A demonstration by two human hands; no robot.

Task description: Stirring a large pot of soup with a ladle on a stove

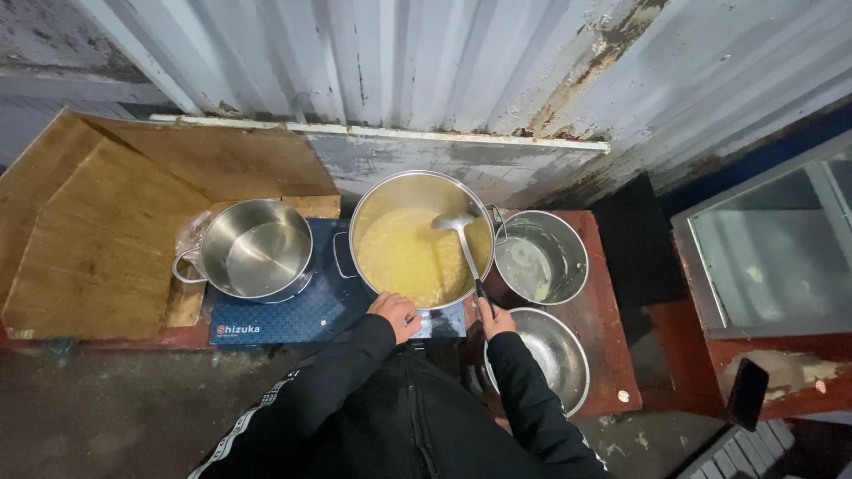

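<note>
Corrugated metal wall [461,62], rusty in spots, fills the 12 o'clock half of view. Wooden boards [106,222] lean at 9 o'clock, folded round the corner. Red-brown table [608,328] sits under the cookware, w/ a blue double cooktop [302,315] on its left part.

Big steel pot [417,239] at centre, on the cooktop's right burner, holding yellow mushy food [404,257]. Ladle [461,244] leans in the pot: bowl at approx 1 o'clock inside, resting on the food, handle running down to 5 o'clock over the rim.

Smaller steel pot [253,248] at 9 o'clock of the big one, on the left burner, shiny inside. Steel bowl [541,257] at 3 o'clock, touching the big pot's rim, smeared w/ yellow residue. Second steel bowl [550,355] at 5 o'clock, partly behind the right forearm.

Right hand [493,318] closed round the ladle's dark handle end, at 5 o'clock of the big pot. Left hand [397,315] at 6 o'clock, fingers curled on the pot's near rim; can't tell if it truly grips. Both arms in black sleeves.

Dark phone-like slab [747,393] at 4 o'clock, far right.
</note>
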